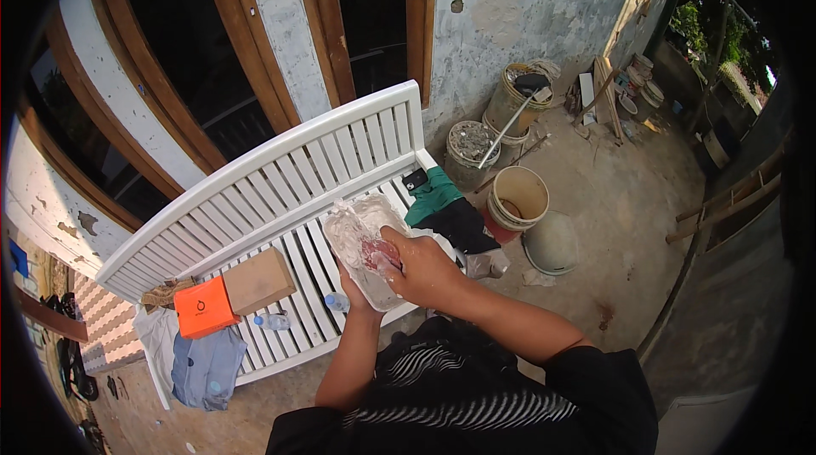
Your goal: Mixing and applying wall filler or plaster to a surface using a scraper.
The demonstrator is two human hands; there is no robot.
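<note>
My left hand (359, 295) holds a shallow rectangular container (342, 236) smeared with white paste, its fingers partly hidden behind the near side. My right hand (414, 272) grips a red-handled tool (376, 255) down in the paste, over the middle of the container; the tool's working end is mostly hidden. Below them stands a white slatted bench (276, 162). Two clear plastic bottles (272, 321) lie on it, one just left of my left hand.
The bench also holds an orange box (204, 306), cardboard (259, 279), blue cloth (200, 366), green-and-black clothing (450, 225) and a phone (415, 180). Buckets of rubble (472, 140), an empty bucket (518, 191) and an upturned bowl (552, 247) stand right. Planks (603, 93) lean at the wall.
</note>
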